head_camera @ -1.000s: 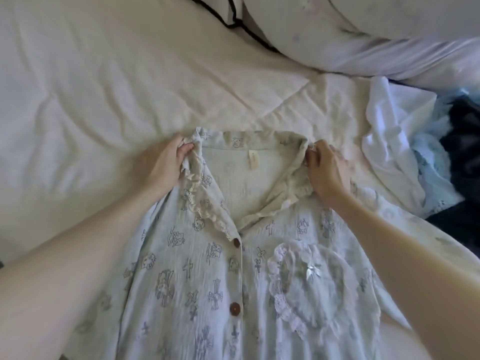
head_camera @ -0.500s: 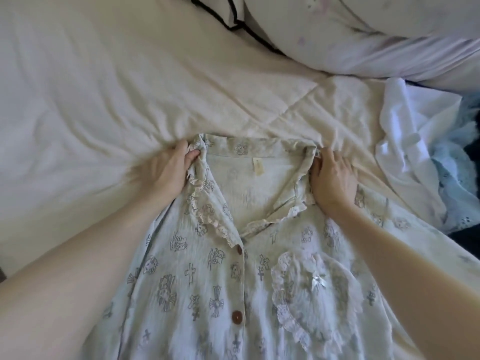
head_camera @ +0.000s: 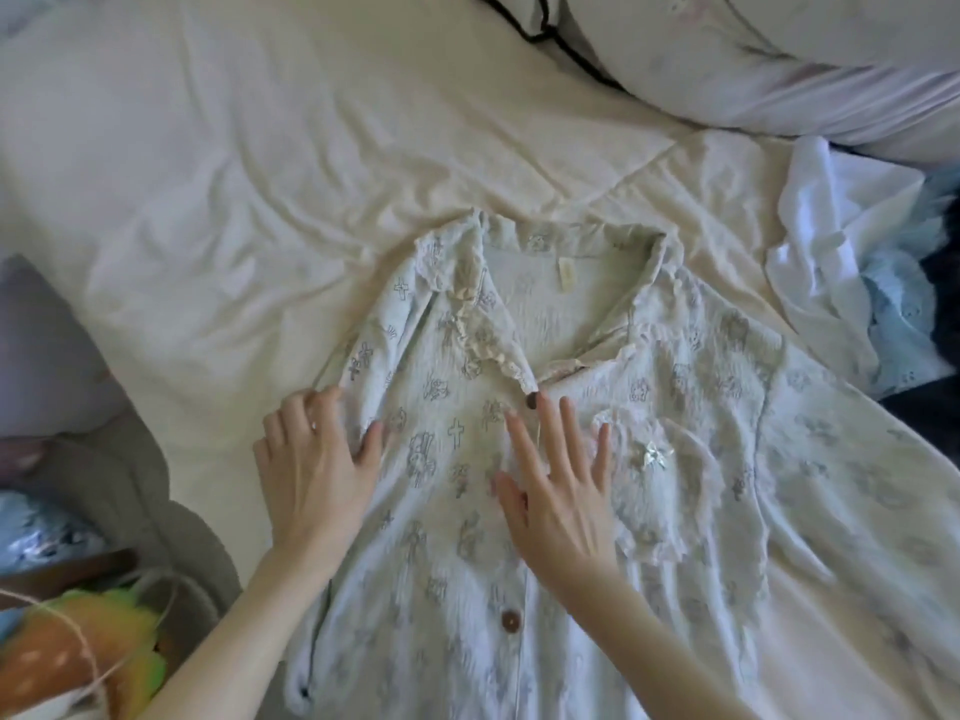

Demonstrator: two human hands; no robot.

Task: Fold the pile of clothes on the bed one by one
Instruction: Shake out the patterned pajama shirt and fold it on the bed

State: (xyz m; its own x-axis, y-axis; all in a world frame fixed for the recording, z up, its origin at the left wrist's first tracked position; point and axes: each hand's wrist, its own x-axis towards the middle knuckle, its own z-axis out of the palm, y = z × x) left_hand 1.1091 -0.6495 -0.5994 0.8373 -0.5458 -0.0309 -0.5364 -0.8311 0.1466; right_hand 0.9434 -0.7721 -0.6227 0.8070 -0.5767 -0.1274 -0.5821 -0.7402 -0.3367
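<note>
A pale blue printed shirt [head_camera: 701, 387] with a lace collar, brown buttons and a heart-shaped lace pocket lies face up on the cream bed sheet [head_camera: 260, 163]. My left hand [head_camera: 317, 470] rests at the shirt's left edge, fingers on the fabric and thumb against a fold. My right hand [head_camera: 558, 485] lies flat with spread straight fingers on the button placket, just below the top button. The pile of other clothes [head_camera: 852, 262], white, light blue and dark pieces, sits at the right edge of the bed.
Pillows [head_camera: 779, 59] lie at the top right, one with black piping. At the lower left, beyond the bed's edge, are a grey rounded object [head_camera: 130, 485] and an orange-and-green item [head_camera: 78, 662] with a cord.
Both hands left the collar corners and moved down toward me onto the shirt's chest. The right hand went from holding the collar to lying flat. The view shifted, showing the bed's left edge.
</note>
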